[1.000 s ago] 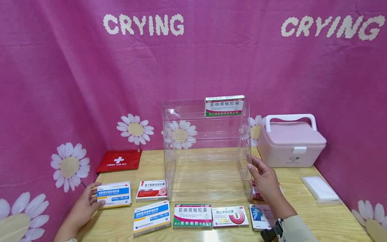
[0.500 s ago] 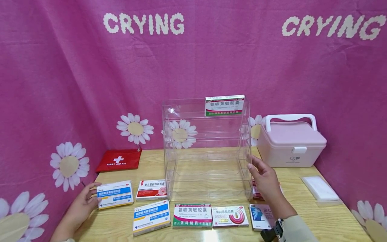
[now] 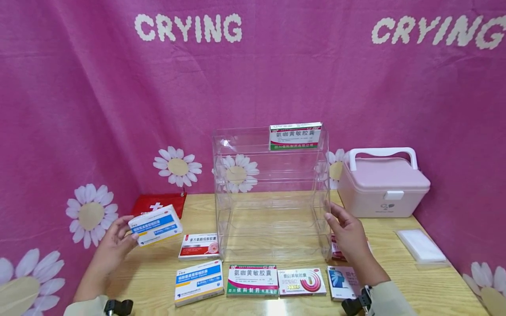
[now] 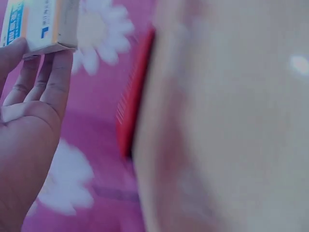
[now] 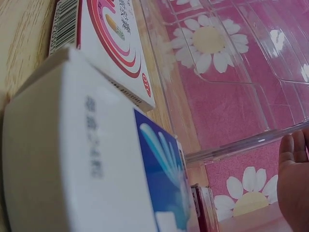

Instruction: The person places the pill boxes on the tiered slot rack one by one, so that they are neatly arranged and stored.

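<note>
Pinching a blue-and-white box [image 3: 155,225], left hand [image 3: 117,243] at eight o'clock; right hand [image 3: 345,230] at four, beside clear rack [image 3: 272,202], grip unclear.

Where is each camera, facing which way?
Head: worn there, forward and down at the clear tiered rack; left hand and right hand show.
Left wrist: worn there, toward the held glucosamine box; left hand shows.
Right wrist: worn there, toward a medicine box and rack; right hand partly shows.
Head and right wrist share the rack.
</note>
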The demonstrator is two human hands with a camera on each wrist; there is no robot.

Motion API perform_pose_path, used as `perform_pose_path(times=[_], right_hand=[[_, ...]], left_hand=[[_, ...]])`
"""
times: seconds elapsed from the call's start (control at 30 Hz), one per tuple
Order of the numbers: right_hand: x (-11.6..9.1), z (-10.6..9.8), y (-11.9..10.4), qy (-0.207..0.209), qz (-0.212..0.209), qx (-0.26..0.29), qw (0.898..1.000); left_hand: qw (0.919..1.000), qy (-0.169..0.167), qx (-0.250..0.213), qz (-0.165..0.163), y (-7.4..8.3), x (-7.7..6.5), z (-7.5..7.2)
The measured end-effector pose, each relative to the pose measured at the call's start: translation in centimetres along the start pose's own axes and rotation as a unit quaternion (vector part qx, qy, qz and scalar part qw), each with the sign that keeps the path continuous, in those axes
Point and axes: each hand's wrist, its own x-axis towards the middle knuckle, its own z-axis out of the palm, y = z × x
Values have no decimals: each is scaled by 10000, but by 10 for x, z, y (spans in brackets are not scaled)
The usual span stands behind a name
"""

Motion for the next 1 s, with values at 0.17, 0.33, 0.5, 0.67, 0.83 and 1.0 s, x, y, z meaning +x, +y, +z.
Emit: perform_pose_path(times=[0.17,0.33,0.5,0.67,0.83,1.0], right_hand=[[-1,-1,1,13,-7,62,10000],[-2,-1,2,-12,-14,38,10000],[-2,-3,2,-35,-7,8,10000],[-1,-3,0,-109,11,43,9999],[-2,-3,0,-51,3,63,10000],[-2,-4,-1,-82,-79,135,9998]], left_hand=[[9992,382,-9,87,31,40,44],[9947,912,476,-37,71,85,87],[9925,1063,574,165,109,129,125],[9887,1248,649,513,132,170,157],[9873,1245,650,736,138,202,188],[9861,1169,658,979,142,220,205]])
